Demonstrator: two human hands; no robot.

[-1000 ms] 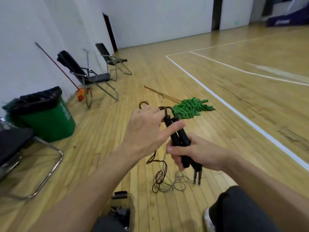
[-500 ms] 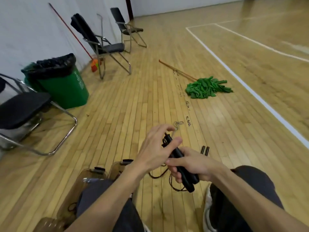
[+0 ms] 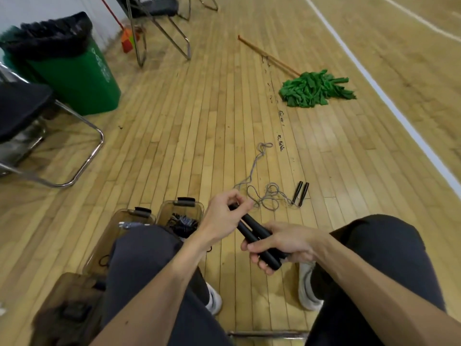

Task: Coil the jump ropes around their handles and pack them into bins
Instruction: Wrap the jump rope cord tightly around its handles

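Person's sitting with both forearms stretched out over the knees. The right hand (image 3: 282,243) is wrapped round the lower half of 2 smooth black cylinder handles (image 3: 250,229), thumb laid across the top and fingers curled underneath, holding them side by side and tilted up to the left. The left hand (image 3: 223,218) is bent at the wrist, thumb and fingertips pinched together right at the handles' upper end; can't tell if there's any cord in that pinch. On the glossy wood-plank floor (image 3: 187,133) just ahead lies a second jump rope (image 3: 268,196), thin grey cord in a loose tangle, with its 2 slim black grips (image 3: 300,193) parallel on the right. By the left knee sit 2 clear plastic bins (image 3: 166,213) with dark latches, 1 holding bundled ropes. Further off there's a shaggy green mop (image 3: 311,89) and a green trash can (image 3: 82,78) with a black liner.
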